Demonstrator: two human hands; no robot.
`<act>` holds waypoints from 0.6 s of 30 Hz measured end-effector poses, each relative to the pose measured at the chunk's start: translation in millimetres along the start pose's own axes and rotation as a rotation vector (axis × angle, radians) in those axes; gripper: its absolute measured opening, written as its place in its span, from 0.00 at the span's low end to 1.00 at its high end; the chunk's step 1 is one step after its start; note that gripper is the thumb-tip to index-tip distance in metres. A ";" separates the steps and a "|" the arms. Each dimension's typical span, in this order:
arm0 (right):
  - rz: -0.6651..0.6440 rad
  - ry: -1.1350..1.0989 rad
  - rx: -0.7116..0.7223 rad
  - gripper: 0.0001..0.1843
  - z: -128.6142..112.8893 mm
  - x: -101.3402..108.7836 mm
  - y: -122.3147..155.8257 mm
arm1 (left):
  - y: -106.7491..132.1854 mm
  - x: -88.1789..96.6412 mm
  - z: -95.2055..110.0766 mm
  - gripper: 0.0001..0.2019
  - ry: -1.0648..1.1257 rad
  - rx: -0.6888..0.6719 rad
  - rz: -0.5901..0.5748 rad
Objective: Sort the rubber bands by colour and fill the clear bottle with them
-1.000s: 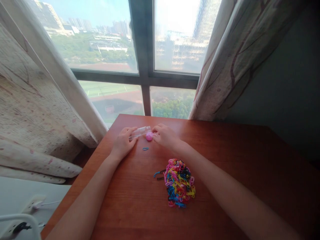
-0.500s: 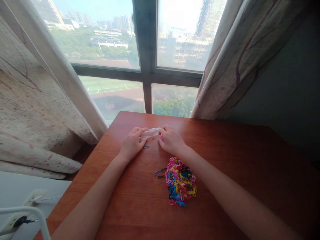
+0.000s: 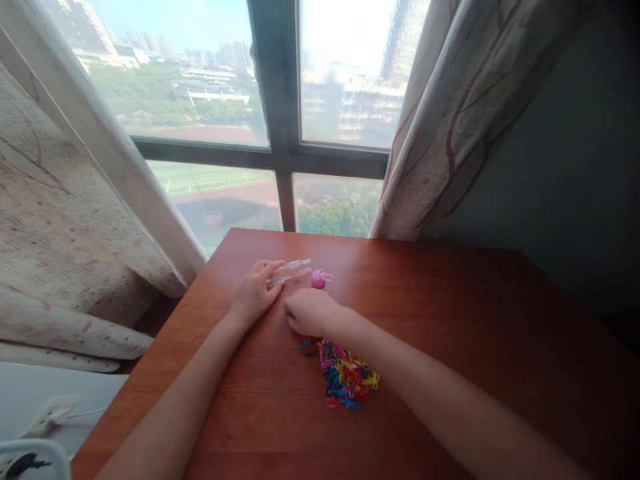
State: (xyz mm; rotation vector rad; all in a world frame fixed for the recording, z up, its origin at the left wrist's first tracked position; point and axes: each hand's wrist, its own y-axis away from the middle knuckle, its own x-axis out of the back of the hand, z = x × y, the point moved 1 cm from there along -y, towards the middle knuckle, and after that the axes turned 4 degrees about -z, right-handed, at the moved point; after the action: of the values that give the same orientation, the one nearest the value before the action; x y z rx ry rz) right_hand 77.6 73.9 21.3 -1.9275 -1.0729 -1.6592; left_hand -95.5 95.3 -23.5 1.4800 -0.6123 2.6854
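On the table, my left hand (image 3: 256,293) grips the near left end of a clear plastic case (image 3: 295,269), thumb on one side and fingers on the other. A small pink ball-like thing (image 3: 319,279) with a pale pink loop at its top sits just right of the case. In front of the case, my right hand (image 3: 309,312) is low over the table, its fingers curled in; whatever they hold is hidden. Behind my right wrist lies a heap of colourful rubber bands (image 3: 350,380), partly covered by the forearm.
The brown wooden table (image 3: 450,300) reaches to a window (image 3: 340,200) with a dark frame. Patterned curtains (image 3: 420,147) hang on both sides. At lower left, a socket strip (image 3: 50,420) with a cable lies on a white surface beside a white rail.
My right hand has left the case's right end and moved nearer me, fingers curled. The pink thing now shows in full. The small blue band by my left thumb is out of sight.
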 end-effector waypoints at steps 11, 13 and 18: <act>0.474 -0.130 -0.204 0.14 52.5 18.4 29.4 | -10.8 -22.9 25.8 0.21 0.002 -0.047 -0.026; 0.531 -0.121 -0.305 0.28 63.7 11.9 25.9 | -11.2 -28.6 32.4 0.21 0.001 -0.056 -0.030; 0.555 -0.250 -0.360 0.31 89.6 -13.9 33.5 | -11.2 -38.6 49.1 0.22 0.000 -0.089 -0.051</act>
State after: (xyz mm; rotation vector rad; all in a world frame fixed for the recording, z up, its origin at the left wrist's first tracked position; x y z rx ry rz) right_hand 162.1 112.1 -6.3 -2.4217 -0.2574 -1.3791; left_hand -32.2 95.5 -28.0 1.4532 -0.6752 2.5849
